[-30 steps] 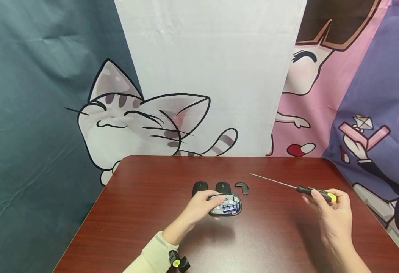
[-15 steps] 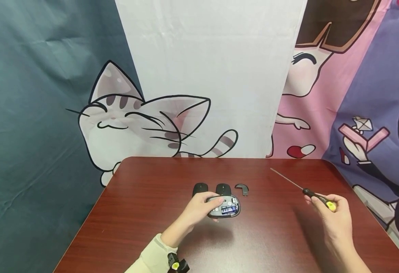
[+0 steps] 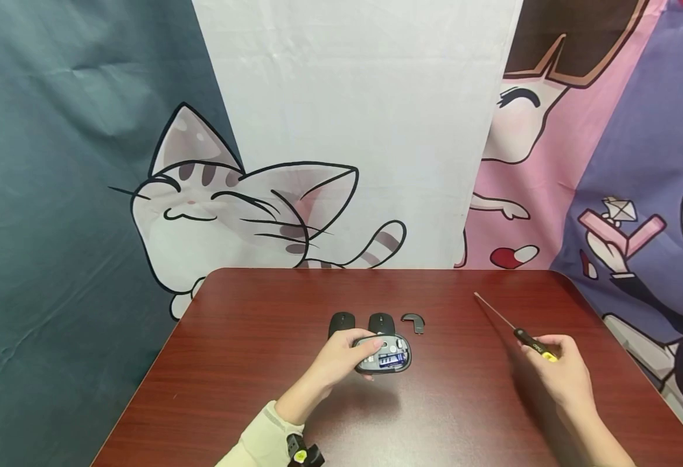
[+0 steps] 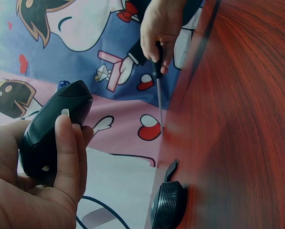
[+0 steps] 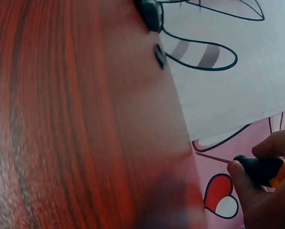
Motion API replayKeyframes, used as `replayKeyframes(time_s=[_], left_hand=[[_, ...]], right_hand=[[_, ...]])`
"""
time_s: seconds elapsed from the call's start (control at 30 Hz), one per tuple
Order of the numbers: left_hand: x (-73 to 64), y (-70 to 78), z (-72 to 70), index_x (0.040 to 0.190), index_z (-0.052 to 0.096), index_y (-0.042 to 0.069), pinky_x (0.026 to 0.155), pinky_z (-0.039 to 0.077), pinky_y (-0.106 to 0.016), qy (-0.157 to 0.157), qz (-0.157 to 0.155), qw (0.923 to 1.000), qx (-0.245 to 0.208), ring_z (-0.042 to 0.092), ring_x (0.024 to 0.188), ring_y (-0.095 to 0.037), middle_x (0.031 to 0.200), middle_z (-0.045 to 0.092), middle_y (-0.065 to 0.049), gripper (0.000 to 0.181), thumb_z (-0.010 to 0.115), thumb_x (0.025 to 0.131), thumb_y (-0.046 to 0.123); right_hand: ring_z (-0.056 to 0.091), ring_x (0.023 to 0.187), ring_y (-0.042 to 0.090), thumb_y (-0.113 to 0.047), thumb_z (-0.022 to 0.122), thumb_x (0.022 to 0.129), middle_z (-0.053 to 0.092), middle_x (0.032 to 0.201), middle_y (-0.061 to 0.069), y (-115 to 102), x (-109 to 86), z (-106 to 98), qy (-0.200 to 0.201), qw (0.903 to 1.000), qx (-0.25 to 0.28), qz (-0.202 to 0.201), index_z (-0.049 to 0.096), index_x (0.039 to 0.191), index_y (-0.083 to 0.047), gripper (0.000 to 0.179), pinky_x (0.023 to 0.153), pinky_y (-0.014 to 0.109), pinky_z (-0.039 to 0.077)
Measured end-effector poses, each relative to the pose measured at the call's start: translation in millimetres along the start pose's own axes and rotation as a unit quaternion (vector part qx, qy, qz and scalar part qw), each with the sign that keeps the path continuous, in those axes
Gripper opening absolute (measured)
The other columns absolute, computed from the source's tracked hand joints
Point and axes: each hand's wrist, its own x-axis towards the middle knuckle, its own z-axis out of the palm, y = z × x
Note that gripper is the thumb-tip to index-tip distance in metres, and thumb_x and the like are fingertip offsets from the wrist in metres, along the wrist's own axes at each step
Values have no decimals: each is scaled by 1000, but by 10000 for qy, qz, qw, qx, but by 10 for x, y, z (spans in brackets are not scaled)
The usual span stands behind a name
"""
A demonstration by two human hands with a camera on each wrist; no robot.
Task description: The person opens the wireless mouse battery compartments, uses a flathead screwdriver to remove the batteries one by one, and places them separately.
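My left hand (image 3: 341, 355) grips a black computer mouse (image 3: 396, 363), its opened underside turned up in the head view. A blue-wrapped battery (image 3: 392, 359) shows in its compartment, and the thumb lies across the underside. From the left wrist view the mouse's black top shell (image 4: 56, 119) is seen with fingers along it. Over the right part of the table, my right hand (image 3: 563, 373) holds a screwdriver (image 3: 528, 340) by its black and yellow handle. The thin shaft (image 3: 493, 309) points away and to the left, apart from the mouse.
Two more black mice, a left one (image 3: 342, 322) and a right one (image 3: 381, 322), rest behind the held mouse. A dark hook-shaped cover (image 3: 414, 322) lies to their right. The reddish-brown table (image 3: 259, 376) ends at a printed cloth backdrop (image 3: 353, 97).
The screwdriver has swung so its tip has moved right, away from the mouse, and the right hand has shifted slightly down and left. The left hand stays nearly still with the mouse.
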Motion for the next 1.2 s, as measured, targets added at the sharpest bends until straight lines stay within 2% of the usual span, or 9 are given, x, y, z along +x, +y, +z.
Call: replayKeyframes(time_s=[0.17, 0.23, 0.33, 0.4, 0.53, 0.77, 0.9, 1.07, 1.2], left_hand=[[-5, -2, 1, 116, 71, 2, 71, 61, -60, -29, -36, 10000, -22, 69, 64, -16, 86, 74, -10, 38, 70, 96, 34], [-4, -3, 0, 116, 71, 2, 70, 62, -59, -42, -25, 10000, -23, 69, 65, -16, 86, 74, -10, 38, 70, 96, 34], [-5, -4, -2, 115, 71, 1, 70, 61, -60, -50, -8, 10000, -27, 69, 65, -16, 86, 74, -11, 37, 70, 96, 33], [-3, -4, -2, 115, 71, 1, 70, 61, -61, -59, 7, 10000, -20, 69, 65, -16, 86, 74, -11, 37, 70, 96, 33], [-5, -3, 0, 115, 71, 1, 71, 60, -62, -73, 23, 10000, -33, 69, 65, -16, 86, 74, -11, 37, 69, 97, 33], [-17, 2, 3, 115, 71, 2, 66, 64, -48, -63, 0, 10000, -9, 69, 64, -17, 86, 75, -10, 37, 70, 96, 34], [-19, 2, 2, 116, 71, 2, 65, 64, -49, -55, -3, 10000, -24, 69, 64, -17, 86, 75, -10, 37, 70, 96, 33], [-20, -2, 0, 115, 71, 2, 64, 64, -44, -70, -6, 10000, -37, 71, 65, -22, 86, 75, -10, 37, 70, 96, 33], [-20, -12, 3, 116, 71, 2, 67, 64, -52, -82, 6, 10000, -47, 71, 65, -21, 86, 75, -10, 36, 69, 97, 33]], right_hand=[[48, 80, -9, -31, 77, 90, 70, 104, 11, 49, 50, 20, -36, 9987, -509, 13, 56, 119, -5, 45, 67, 21, 41], [55, 86, 2, -32, 75, 91, 69, 112, 21, 70, 68, 25, -50, 9974, -721, -75, 56, 120, -5, 45, 68, 25, 40], [62, 97, 27, -31, 72, 93, 68, 116, 27, 92, 88, 23, -140, 9937, -1043, -383, 57, 120, -3, 42, 72, 33, 41], [62, 103, 42, -28, 71, 93, 68, 115, 30, 102, 98, 18, -212, 9886, -1278, -772, 60, 119, -1, 39, 74, 42, 45], [61, 104, 53, -26, 72, 91, 67, 113, 32, 100, 107, -1, -241, 9751, -1709, -1389, 68, 119, -2, 37, 74, 56, 48], [61, 102, 56, -34, 74, 90, 68, 115, 29, 91, 119, -31, -365, 9663, -2231, -1227, 73, 120, -10, 38, 65, 52, 49], [61, 101, 56, -37, 75, 90, 69, 113, 28, 116, 140, -44, -492, 9633, -2327, -1241, 73, 121, -11, 41, 64, 51, 50], [59, 105, 58, -38, 75, 90, 69, 113, 27, 141, 149, -43, -658, 9611, -2365, -1270, 73, 122, -13, 41, 67, 58, 51], [61, 104, 55, -35, 77, 88, 73, 106, 23, 159, 149, -27, -646, 9607, -2328, -1370, 75, 118, -11, 38, 68, 58, 51]])
